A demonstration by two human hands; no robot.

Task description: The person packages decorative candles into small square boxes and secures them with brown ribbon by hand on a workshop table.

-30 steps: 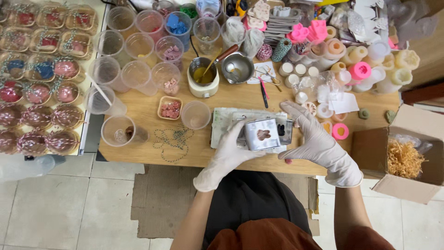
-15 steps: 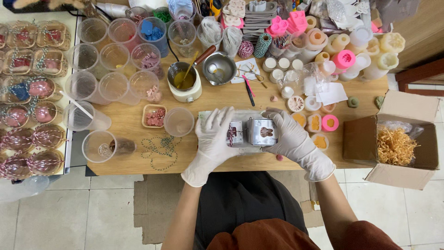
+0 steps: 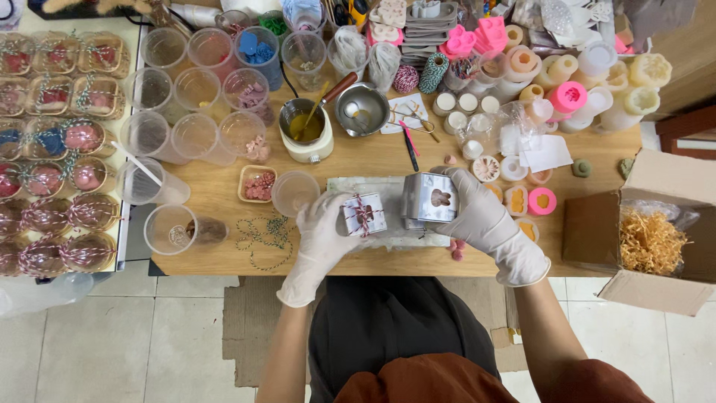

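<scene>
A: Logging head view, the only one. Left hand (image 3: 322,237), gloved white, is closed around a small white gift box (image 3: 365,214) tied with red-and-white twine, held just above the near edge of the desk (image 3: 216,195).

B: Right hand?

A: Right hand (image 3: 477,213), also gloved, wraps its fingers over a silvery metal box (image 3: 429,198) with a cut-out window, just beside the gift box and apart from it. Both sit over a pale mat (image 3: 388,237).

B: Handling estimate for the gift box?

A: Judged light, thin card walls, likely to dent if squeezed. Twine crosses the top; best held by two opposite side walls, clear of the bow. Metal box looks stiff and smooth, possibly slippery under glove.

B: Surroundings?

A: Clear plastic cups (image 3: 294,192) to the left, a wax pot (image 3: 306,130) behind, an open cardboard carton (image 3: 649,231) with straw filler to the right.
</scene>
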